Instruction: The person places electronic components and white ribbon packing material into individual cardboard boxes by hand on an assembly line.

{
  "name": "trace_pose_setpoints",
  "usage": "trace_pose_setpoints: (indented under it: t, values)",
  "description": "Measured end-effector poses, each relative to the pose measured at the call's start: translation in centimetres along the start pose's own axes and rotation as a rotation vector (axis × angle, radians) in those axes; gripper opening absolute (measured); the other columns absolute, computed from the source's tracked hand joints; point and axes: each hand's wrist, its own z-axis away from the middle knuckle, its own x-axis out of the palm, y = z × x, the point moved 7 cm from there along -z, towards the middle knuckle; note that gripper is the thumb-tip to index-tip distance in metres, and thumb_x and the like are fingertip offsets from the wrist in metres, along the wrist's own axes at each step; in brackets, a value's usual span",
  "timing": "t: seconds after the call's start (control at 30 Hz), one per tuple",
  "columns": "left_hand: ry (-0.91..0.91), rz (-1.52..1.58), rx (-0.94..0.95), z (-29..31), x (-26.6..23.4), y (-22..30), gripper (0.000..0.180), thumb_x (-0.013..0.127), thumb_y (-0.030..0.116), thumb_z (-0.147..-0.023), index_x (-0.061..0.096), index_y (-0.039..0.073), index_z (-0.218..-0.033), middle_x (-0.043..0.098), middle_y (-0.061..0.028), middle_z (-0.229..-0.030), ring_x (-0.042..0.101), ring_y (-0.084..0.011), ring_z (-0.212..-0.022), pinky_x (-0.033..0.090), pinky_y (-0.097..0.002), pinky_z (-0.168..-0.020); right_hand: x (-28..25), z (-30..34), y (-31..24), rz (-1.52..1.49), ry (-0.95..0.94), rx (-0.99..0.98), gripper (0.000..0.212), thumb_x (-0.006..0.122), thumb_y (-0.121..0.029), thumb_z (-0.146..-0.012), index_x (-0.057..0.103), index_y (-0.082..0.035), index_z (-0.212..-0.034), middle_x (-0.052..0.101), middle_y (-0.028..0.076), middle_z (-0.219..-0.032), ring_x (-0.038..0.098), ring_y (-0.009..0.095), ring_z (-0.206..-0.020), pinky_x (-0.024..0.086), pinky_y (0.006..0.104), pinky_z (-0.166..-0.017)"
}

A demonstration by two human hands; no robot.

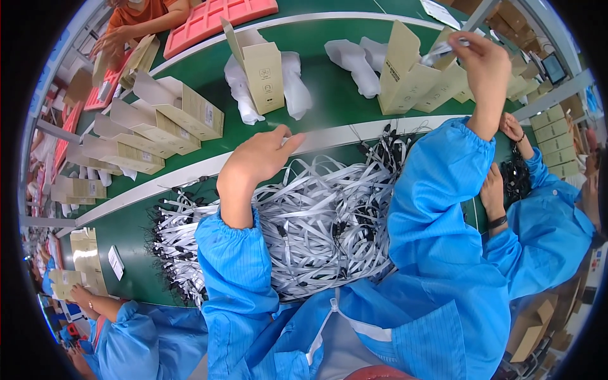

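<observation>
My right hand (484, 69) is raised at the upper right, fingers pinched on a folded white lanyard (437, 54). The lanyard hangs over the open tops of beige cartons (405, 79) standing on the green conveyor. My left hand (253, 158) hovers at the conveyor's near edge, thumb and fingers apart, holding nothing. Just beyond it stands an open beige carton (263, 76) between white wrapped packages (296, 85). Below both arms spreads a big tangled pile of white lanyards (316, 234) with black clips and cords, partly hidden by my sleeves.
Several open cartons (183, 107) line the conveyor at left. More white wrapped packages (354, 66) lie near the right cartons. A pink tray (215, 22) rests at the far side. Co-workers' hands appear at far left, lower left (82, 297) and right (493, 196).
</observation>
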Motion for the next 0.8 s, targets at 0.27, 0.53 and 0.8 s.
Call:
trace_pose_setpoints:
  t: [0.27, 0.53, 0.8]
  values:
    - [-0.014, -0.022, 0.053, -1.0, 0.7, -0.5, 0.047, 0.052, 0.047, -0.098, 0.057, 0.007, -0.123, 0.067, -0.0196, -0.105, 0.063, -0.0323, -0.095, 0.048, -0.0383, -0.085, 5.0, -0.3, 3.0, -0.13, -0.365, -0.061, 0.025, 0.07, -0.011, -0.086, 0.07, 0.004, -0.107, 0.073, 0.012, -0.094, 0.069, 0.012, -0.09, 0.053, 0.0272, -0.079]
    - [0.003, -0.087, 0.142, -1.9, 2.2, -1.2, 0.038, 0.068, 0.03, -0.09, 0.059, 0.007, -0.118, 0.067, -0.0138, -0.094, 0.064, -0.0294, -0.088, 0.049, -0.0381, -0.079, -0.3, 0.9, -0.9, -0.163, -0.182, -0.09, 0.03, 0.068, -0.018, -0.091, 0.067, 0.002, -0.114, 0.072, 0.011, -0.097, 0.068, 0.015, -0.097, 0.051, 0.0267, -0.084]
    - [-0.101, -0.113, 0.195, -4.4, 4.6, -1.7, 0.023, 0.067, 0.016, -0.078, 0.064, 0.0, -0.094, 0.068, -0.0208, -0.095, 0.066, -0.0385, -0.091, 0.051, -0.0445, -0.075, 8.7, 6.8, -12.8, -0.406, -0.821, -0.405, 0.029, 0.066, -0.022, -0.093, 0.067, 0.0, -0.111, 0.071, 0.01, -0.093, 0.068, 0.016, -0.088, 0.051, 0.0268, -0.079]
